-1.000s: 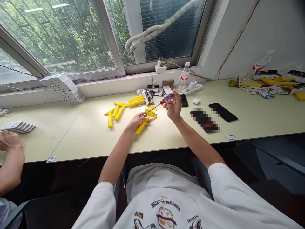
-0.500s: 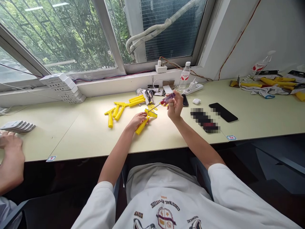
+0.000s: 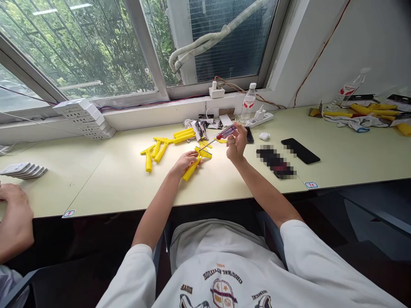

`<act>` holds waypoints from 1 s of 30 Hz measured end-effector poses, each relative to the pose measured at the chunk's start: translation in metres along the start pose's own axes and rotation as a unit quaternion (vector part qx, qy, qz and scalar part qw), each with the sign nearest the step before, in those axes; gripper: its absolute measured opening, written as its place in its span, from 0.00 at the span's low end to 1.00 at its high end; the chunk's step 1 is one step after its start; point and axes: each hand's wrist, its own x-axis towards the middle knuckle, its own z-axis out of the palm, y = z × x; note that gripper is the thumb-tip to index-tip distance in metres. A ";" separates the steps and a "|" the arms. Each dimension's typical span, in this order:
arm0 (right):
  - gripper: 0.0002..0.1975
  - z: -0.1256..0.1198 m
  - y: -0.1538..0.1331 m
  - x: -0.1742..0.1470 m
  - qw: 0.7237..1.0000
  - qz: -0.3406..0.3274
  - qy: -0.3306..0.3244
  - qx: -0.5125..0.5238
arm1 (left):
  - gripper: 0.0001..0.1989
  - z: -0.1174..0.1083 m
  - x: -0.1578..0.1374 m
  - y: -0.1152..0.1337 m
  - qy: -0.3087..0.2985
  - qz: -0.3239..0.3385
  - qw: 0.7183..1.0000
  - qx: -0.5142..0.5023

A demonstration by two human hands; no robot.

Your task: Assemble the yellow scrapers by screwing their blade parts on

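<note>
My left hand (image 3: 185, 164) is closed around a yellow scraper (image 3: 192, 170), its wide head pointing away from me and its handle end near the table. In my right hand (image 3: 236, 143) is a screwdriver (image 3: 226, 132) with a clear purple-and-red handle, gripped by the fingers. Its thin shaft slants down to the left, and the tip meets the scraper's head; what it touches there is too small to make out. More yellow scrapers (image 3: 162, 148) lie on the table to the left, beside several yellow handles (image 3: 184, 135).
Small black-and-white packets (image 3: 199, 130) lie behind the scraper. A water bottle (image 3: 248, 102), a power strip (image 3: 261, 119), a white earphone case (image 3: 264, 136) and a black phone (image 3: 300, 151) are to the right. At far left, a co-worker's hand (image 3: 14, 196) is near stacked white packs (image 3: 24, 170).
My right hand turns slightly on the screwdriver handle. The scraper and my left hand stay put. The co-worker's hand at far left has shifted a little toward the table's front edge.
</note>
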 end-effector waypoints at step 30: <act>0.30 0.004 0.009 -0.005 0.998 -0.051 0.036 -0.011 | 0.30 -0.003 0.001 -0.003 -0.001 0.005 1.000 0.003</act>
